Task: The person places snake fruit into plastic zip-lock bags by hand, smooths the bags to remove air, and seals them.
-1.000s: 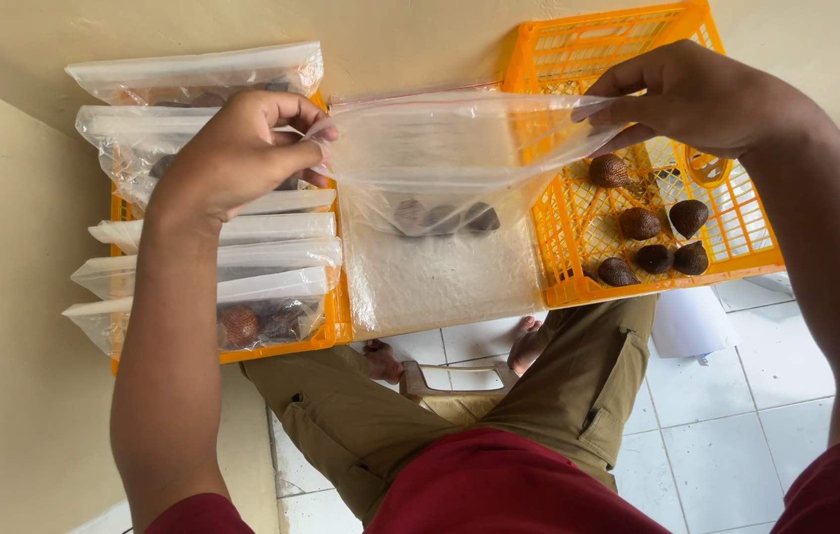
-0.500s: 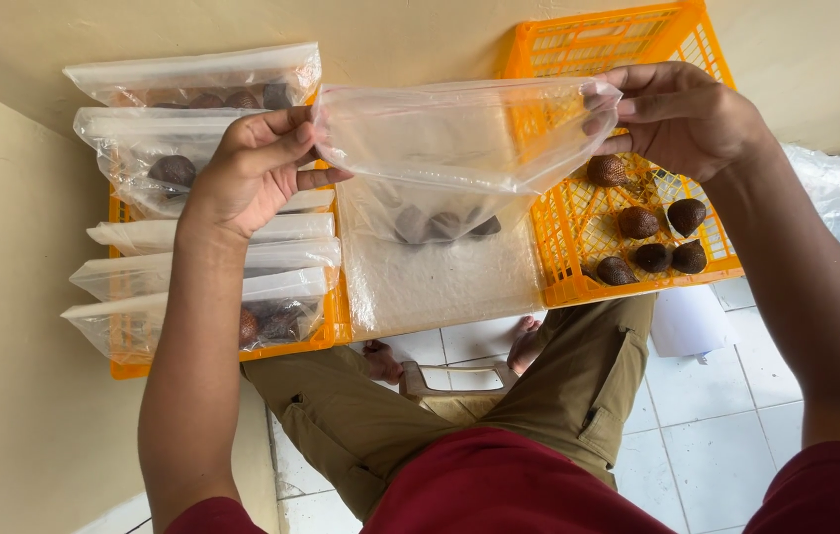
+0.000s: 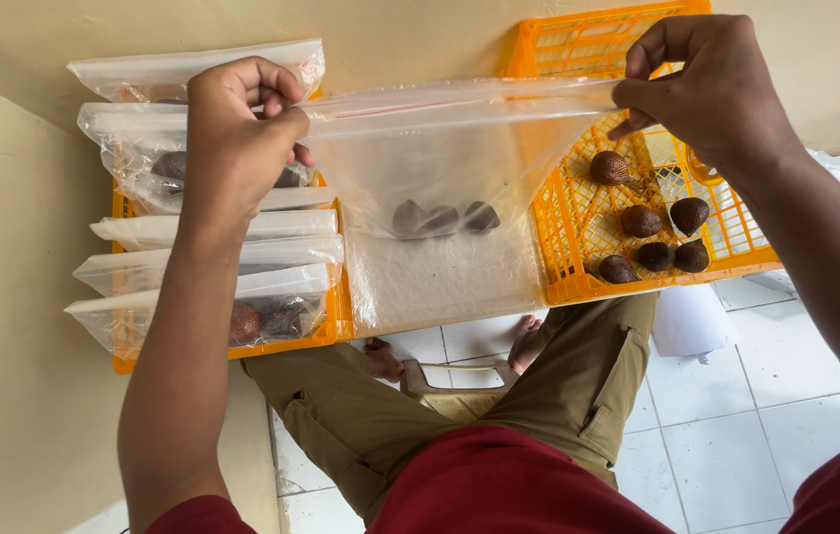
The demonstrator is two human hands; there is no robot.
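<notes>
Between crates, L hand (image 3: 237,138) & R hand (image 3: 707,94) pinching bag (image 3: 440,168) top edge taut

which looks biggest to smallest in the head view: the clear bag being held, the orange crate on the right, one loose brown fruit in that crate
1. clear bag, though it is nearer the camera, so unsure against the crate
2. orange crate, partly hidden behind the bag
3. brown fruit, clearly smallest

Cream-coloured ledge (image 3: 14,247) carries two orange plastic crates: left crate (image 3: 123,358) packed w/ clear bags (image 3: 212,237) of dark scaly fruit, right crate (image 3: 578,287) w/ loose fruit (image 3: 655,255). White tiled floor (image 3: 736,425) below, w/ white paper sheet (image 3: 689,321) lying on it.
</notes>
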